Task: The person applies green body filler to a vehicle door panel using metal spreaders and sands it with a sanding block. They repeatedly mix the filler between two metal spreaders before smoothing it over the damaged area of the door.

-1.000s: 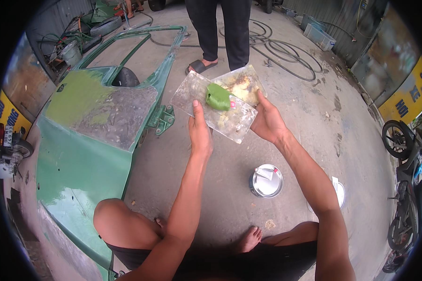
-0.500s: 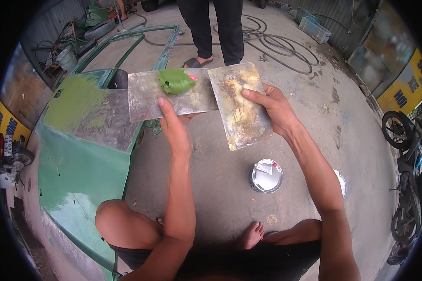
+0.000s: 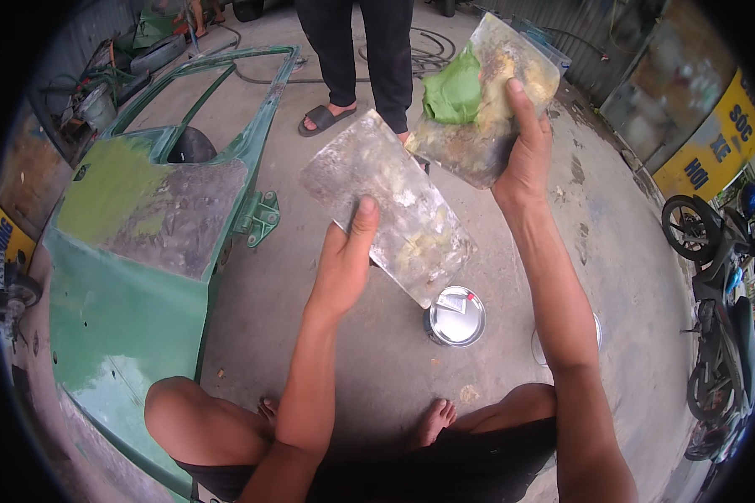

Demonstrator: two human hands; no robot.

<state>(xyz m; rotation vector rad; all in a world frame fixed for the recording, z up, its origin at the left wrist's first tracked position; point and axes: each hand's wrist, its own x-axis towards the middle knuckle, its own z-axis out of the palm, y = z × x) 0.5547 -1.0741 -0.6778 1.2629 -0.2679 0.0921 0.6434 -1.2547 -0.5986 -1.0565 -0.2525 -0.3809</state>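
My left hand grips a flat rectangular plate, its thumb on top. Whitish, yellow and grey stains cover that plate, which slants down toward the right. Higher up and to the right, my right hand is closed on a second stained plate, thumb across its face. A mass of green putty clings to the second plate's left part. The two plates are close together; I cannot tell whether they touch. Below them a tin stands on the floor, with a small whitish tube on its lid.
At the left lies a green car door with a sanded grey patch and lighter green filler. A person in dark trousers stands ahead. A round white-rimmed thing is partly behind my right forearm. Motorbikes line the right side.
The green putty has passed from the left plate to the right one, and its pink dab no longer shows. My right hand has risen rightward; the left plate has come down and right, turning steeper.
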